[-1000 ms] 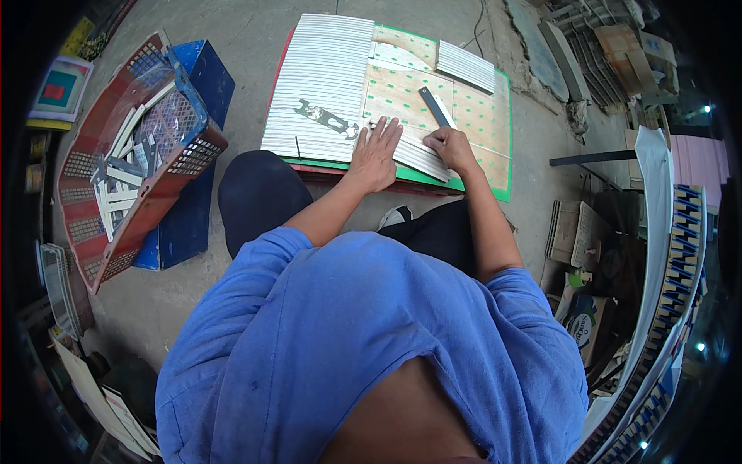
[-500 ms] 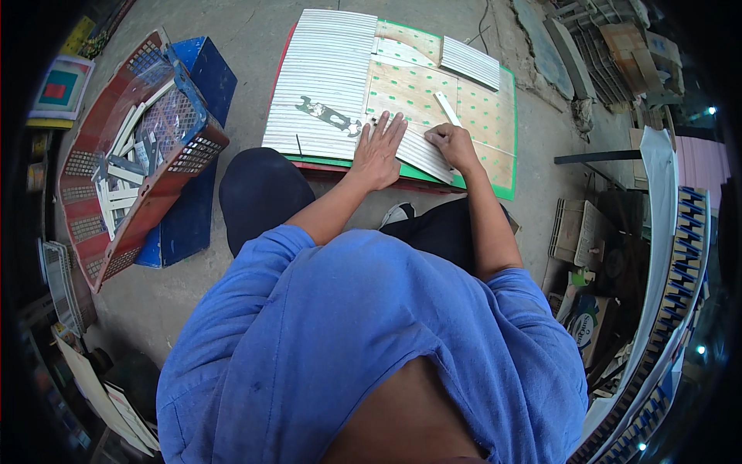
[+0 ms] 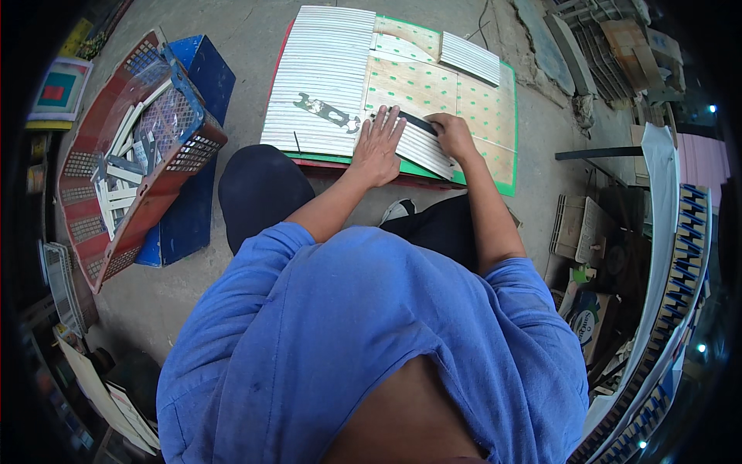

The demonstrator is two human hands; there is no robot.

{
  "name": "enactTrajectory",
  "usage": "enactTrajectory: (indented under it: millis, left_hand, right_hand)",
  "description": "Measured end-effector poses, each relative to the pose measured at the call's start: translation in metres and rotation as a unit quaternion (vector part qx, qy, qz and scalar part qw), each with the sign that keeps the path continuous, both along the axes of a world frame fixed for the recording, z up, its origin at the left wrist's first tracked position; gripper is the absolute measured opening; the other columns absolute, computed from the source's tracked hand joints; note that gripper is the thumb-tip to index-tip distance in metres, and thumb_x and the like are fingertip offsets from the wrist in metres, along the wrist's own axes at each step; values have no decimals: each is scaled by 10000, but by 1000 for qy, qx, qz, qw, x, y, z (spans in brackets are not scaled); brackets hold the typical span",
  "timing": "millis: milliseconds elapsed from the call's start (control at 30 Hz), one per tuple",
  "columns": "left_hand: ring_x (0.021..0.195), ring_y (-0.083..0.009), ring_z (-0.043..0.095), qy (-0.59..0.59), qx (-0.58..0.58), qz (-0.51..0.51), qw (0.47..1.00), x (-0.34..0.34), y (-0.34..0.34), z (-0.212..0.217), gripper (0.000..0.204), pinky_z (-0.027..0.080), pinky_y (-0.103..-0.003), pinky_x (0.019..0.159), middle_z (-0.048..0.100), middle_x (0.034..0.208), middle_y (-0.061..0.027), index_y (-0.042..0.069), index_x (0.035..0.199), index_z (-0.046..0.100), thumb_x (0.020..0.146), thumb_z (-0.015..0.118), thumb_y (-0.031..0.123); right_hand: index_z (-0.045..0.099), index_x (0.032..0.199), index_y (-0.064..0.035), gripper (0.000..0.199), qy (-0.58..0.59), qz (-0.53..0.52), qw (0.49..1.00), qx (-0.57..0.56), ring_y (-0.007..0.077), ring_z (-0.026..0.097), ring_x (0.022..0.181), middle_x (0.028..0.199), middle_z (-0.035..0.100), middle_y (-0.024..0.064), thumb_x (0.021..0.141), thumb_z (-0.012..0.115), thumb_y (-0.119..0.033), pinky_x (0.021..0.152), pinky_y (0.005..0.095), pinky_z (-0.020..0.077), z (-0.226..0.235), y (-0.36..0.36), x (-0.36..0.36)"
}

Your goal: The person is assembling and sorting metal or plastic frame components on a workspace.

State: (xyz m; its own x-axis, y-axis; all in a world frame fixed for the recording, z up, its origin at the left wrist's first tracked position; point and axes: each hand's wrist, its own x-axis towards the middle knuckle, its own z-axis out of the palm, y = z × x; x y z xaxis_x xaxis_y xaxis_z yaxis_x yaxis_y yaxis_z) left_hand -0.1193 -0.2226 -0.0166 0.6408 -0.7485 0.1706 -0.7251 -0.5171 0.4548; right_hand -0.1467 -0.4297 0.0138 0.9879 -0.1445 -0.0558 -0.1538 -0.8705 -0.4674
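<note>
My left hand (image 3: 378, 155) lies flat with its fingers stretched out, pressing on the near end of ribbed white strips (image 3: 423, 149). Pinched in my right hand (image 3: 454, 139) is a narrow black strip (image 3: 417, 121), which slants across the ribbed piece toward my left fingertips. Beneath both hands is a pale board with green dots (image 3: 417, 82), edged in green. A flat metal wrench-shaped tool (image 3: 328, 113) rests on the large block of white strips (image 3: 328, 62), left of my left hand. My right fingertips are partly hidden.
A shorter ribbed white block (image 3: 470, 59) sits at the board's far right. On the left, a red plastic crate (image 3: 85, 224) holding white and grey strips leans on a blue box (image 3: 182, 224). A rack with blue pieces (image 3: 684, 263) stands at the right. My knee (image 3: 263, 185) flanks the board.
The white strip beside my right hand no longer shows; a black strip now extends from that hand toward the left one. My right hand has shifted slightly up, while the left stays flat.
</note>
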Motion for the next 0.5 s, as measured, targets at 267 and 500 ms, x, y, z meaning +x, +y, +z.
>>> enactTrajectory:
  millis: [267, 500]
  left_hand:
    - [1336, -387, 69, 43, -89, 7, 995, 4, -1, -2, 800, 111, -448, 1090, 79, 1443, -215, -28, 1372, 134, 674, 497, 114]
    - [1323, -424, 64, 58, -121, 9, 991, -1, 3, 16, 834, 107, -437, 1092, 71, 1419, -274, -39, 1372, 115, 649, 518, 72]
  right_hand:
    - [331, 1322, -46, 908, 60, 121, 985, -107, 354, 426, 1140, 1245, 429, 200, 586, 764, -354, 930, 401, 390, 18, 36, -20]
    - [356, 1279, -4, 861, 82, 98, 985, -115, 350, 436, 1129, 1209, 442, 215, 530, 743, -181, 963, 361, 376, 21, 3, -4]
